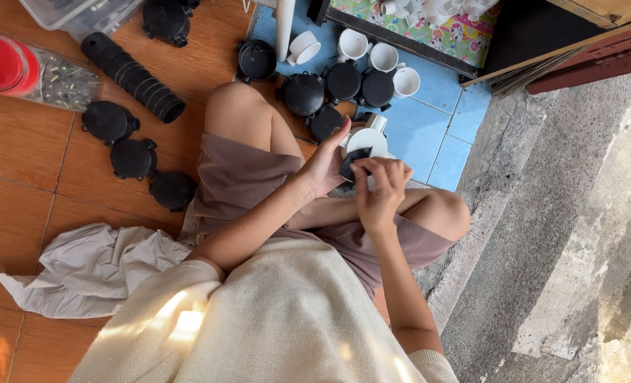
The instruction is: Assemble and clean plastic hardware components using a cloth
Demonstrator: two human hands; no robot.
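Two hands meet in the middle of the frame, just past my knees. My left hand (324, 164) is curled around a white round box (367, 140) and grips it from the side. My right hand (381, 186) is closed too, and its fingers pinch a small black piece (349, 163) against the front of the white box. I cannot tell if the black piece is pushed in all the way or only resting there. So I judge this one is only half done.

Low on the left of the frame, a crumpled grey cloth (81, 269) lies on the orange floor (17, 184). A bit farther, at the left, three black round boxes (132, 157) sit in a short row. They look closed, so I think they are done, but I cannot be sure.

Just past my hands, in the upper middle, more black round boxes (342, 81) sit close together on the blue tiles (436, 85). Near them stand some open white cups (383, 57) with nothing black on them. I think those are left to do.

Far at the upper left I see a black ribbed tube (134, 76) and a clear bag of small metal bits (60, 84) with a red lid (0, 64) beside it.
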